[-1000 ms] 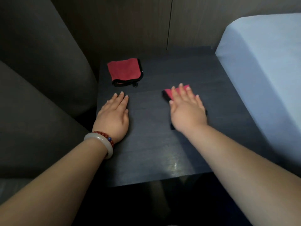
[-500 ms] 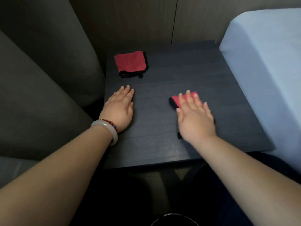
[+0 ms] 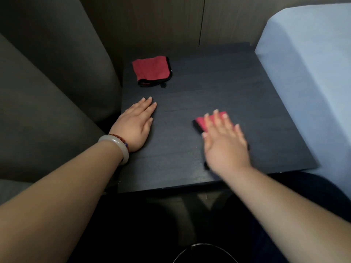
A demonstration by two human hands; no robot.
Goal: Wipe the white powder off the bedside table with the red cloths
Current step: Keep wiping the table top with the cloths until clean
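We've got our right hand (image 3: 226, 147) pressing a red cloth (image 3: 201, 122) flat onto the bench (image 3: 218, 88)!

Its fingers are straight and slightly fanned, which we judge is for pushing the cloth along. Our left hand (image 3: 134, 126) lies flat with fingers together near the left edge, probably bracing us. The spare red cloth (image 3: 152, 70) waits folded at the far-left corner, clear of the wiping. We can't spot any powder. Below, a dark round rim (image 3: 205, 247) shows, but its contents are hidden.
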